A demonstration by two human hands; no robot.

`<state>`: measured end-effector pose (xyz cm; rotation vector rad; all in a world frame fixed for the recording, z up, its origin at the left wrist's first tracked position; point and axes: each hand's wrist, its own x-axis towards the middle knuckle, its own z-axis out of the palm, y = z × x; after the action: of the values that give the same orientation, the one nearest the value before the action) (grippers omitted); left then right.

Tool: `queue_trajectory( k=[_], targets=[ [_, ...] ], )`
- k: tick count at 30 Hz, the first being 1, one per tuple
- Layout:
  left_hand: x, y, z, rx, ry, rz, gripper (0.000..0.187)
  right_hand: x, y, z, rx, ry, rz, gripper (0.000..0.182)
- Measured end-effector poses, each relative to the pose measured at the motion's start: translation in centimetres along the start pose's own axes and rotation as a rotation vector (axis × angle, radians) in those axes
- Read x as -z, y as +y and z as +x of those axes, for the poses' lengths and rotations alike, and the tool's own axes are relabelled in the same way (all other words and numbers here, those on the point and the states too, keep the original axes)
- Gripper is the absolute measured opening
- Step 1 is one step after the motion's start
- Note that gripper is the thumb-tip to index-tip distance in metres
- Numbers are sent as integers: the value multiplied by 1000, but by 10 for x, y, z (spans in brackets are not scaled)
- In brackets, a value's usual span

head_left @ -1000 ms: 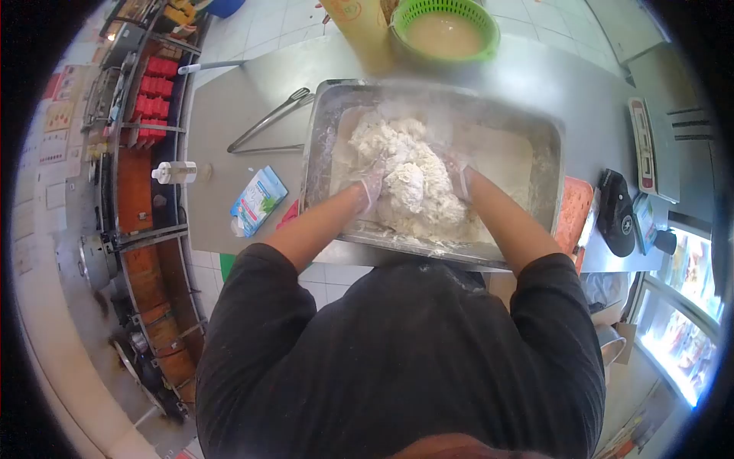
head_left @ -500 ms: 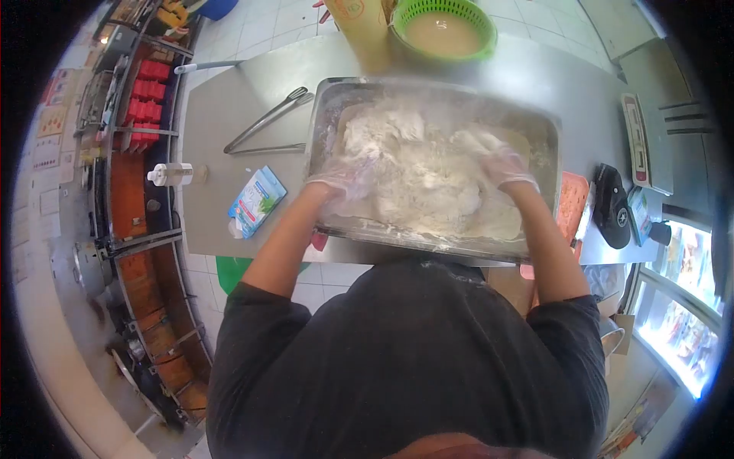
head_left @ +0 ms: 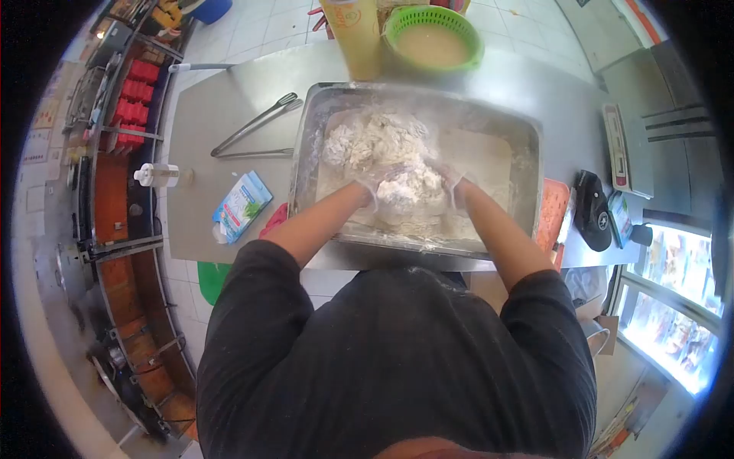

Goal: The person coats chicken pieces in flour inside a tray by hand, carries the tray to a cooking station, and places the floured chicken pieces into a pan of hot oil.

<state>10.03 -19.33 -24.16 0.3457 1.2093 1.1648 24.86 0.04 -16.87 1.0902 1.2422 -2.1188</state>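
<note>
A deep metal tray [head_left: 531, 191] holds white flour [head_left: 480, 157] and a heap of lumpy flour-coated pieces [head_left: 382, 138]; what lies under the coating cannot be made out. Both hands wear clear gloves and are down in the tray at its near middle. My left hand [head_left: 373, 186] is against the left side of a floury mound [head_left: 413, 187], and my right hand [head_left: 451, 183] is against its right side. Flour and blur hide the fingers of both, so their grip does not show.
Left of the tray on the steel table [head_left: 199, 122] lie tongs [head_left: 252, 126], a blue-white packet [head_left: 243, 205] and a bottle [head_left: 160, 175]. Behind stand a yellow container [head_left: 353, 38] and a green basket [head_left: 434, 42] in cloudy liquid. At right are an orange tray [head_left: 552, 214] and black cap [head_left: 592, 210].
Both hands have come inward from the tray's two sides to the near middle, gathering the floury heap between them. Bare flour now shows on the tray's right side. The view has shifted slightly.
</note>
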Motion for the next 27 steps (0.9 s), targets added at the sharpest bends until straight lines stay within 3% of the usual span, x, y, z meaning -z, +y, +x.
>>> queue_trajectory(
  k=[1, 3, 5, 6, 8, 9, 10, 11, 12, 14, 16, 18, 19, 21, 22, 24, 25, 27],
  targets=[
    [-4, 10, -9, -165, -103, 179, 83, 0, -1, -10, -4, 3, 0, 70],
    [-14, 33, -28, -550, -227, 498, 82, -1, -3, -23, 280, -37, -495, 61],
    [-54, 91, -57, 89, 241, 612, 61, -1, -12, -34, 499, -4, -1039, 54],
    [-56, 85, -61, -153, 377, 477, 46, -5, -16, -42, 562, -2, -1382, 50],
    [-49, 95, -70, -246, 405, 382, 40, -9, -27, -53, 693, 26, -1287, 44],
    [-49, 105, -77, -342, 421, 286, 34, -9, -31, -54, 736, 49, -844, 41],
    [-49, 114, -82, -337, 421, 289, 34, -2, -34, -49, 657, 25, -664, 42],
    [-49, 125, -86, -337, 588, 226, 38, 13, -42, -40, 577, 0, -486, 43],
    [-45, 131, -88, -337, 756, 159, 43, 37, -41, -18, 553, 108, -359, 45],
    [3, 115, -68, -258, 820, 205, 47, 72, -31, 30, 523, 207, -236, 46],
    [55, 81, -28, -180, 878, 255, 52, 87, -26, 65, 369, 195, 368, 49],
    [89, 45, 8, -41, 1162, 1038, 60, 74, -29, 94, 250, 229, 413, 48],
    [82, 54, 9, -39, 1160, 1041, 60, 66, -26, 107, 130, 261, 456, 46],
    [70, 80, 6, -67, 722, 522, 66, 52, -11, 129, 121, 249, 460, 47],
    [79, 74, 17, -70, 721, 526, 66, 40, -10, 134, 124, 225, 457, 47],
    [100, 58, 46, -45, 616, 88, 60, 15, -16, 128, 157, 165, 455, 47],
    [100, 58, 49, -52, 612, 89, 60, 6, -19, 124, 166, 136, 463, 47],
    [50, 85, 16, 236, 759, 69, 55, -4, -26, 114, 180, 67, 487, 47]
  ],
)
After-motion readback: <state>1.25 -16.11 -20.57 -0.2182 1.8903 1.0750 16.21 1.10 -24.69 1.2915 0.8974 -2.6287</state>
